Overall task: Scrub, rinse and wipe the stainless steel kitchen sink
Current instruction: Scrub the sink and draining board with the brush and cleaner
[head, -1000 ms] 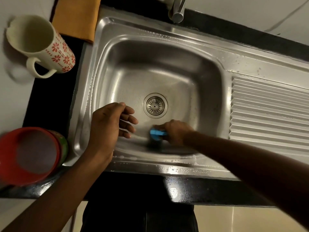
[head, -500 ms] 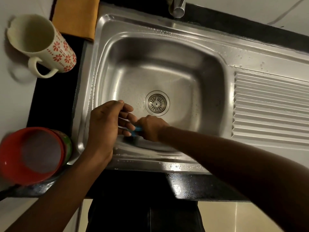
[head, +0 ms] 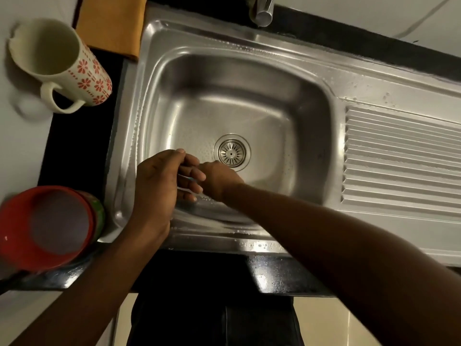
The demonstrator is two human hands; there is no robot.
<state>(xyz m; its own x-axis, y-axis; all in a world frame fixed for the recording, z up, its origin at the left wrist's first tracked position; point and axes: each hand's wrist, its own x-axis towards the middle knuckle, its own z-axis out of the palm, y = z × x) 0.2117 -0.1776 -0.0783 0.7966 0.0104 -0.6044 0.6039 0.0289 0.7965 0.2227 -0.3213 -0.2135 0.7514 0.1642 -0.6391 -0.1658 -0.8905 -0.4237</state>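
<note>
Judging from the near edge outward, the task is taken to be in its scrubbing stage. The black counter (head: 274,273) in front is speckled with water, and droplets are seen along the front rim of the sink (head: 249,244). Both hands are held low against the near wall of the basin. The left hand (head: 159,188) is seen with its fingers loosely stretched and nothing visibly held, so its grip is wide. The right hand (head: 219,179) is tucked just behind those fingers; its own fingers are covered, so its grip cannot be told, nor can any scrubbing tool be made out. Beyond the hands, the drain (head: 231,152) is uncovered and the basin floor is beaded with water. More droplets are noted on the far rim. No water is seen leaving the tap (head: 262,11), which is cut off at the top, so rinsing is judged not yet begun. The folded orange cloth (head: 112,23) lies on the counter at the far left corner, so wiping is also judged to be left. Foam cannot be told from water in this dim light.
</note>
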